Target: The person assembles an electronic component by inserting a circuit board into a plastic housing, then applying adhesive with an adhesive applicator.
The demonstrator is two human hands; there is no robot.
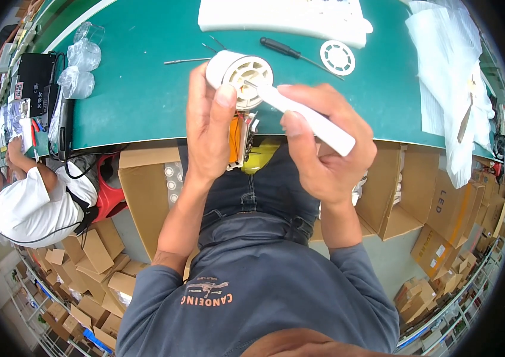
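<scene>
My left hand (206, 131) is wrapped round a white cylindrical housing (219, 66), tilted so its slotted round end faces me. In my right hand (337, 149) is a white pen-style screwdriver (315, 120), gripped between thumb and fingers. Its thin metal tip reaches into the middle of the slotted end; whether it sits on a screw is too small to tell. Below the housing, by my left wrist, hangs an orange part with a circuit board (239, 141). Beyond my hands lie a black-handled screwdriver (282, 47) and a white slotted disc (337, 58).
A thin metal rod (185, 60) lies behind the housing on the green table (139, 101). White foam sheeting (282, 15) is at the back, plastic wrap (449, 77) at the right. Cardboard boxes (145, 190) stand below the front edge. A co-worker (38, 199) sits at the left.
</scene>
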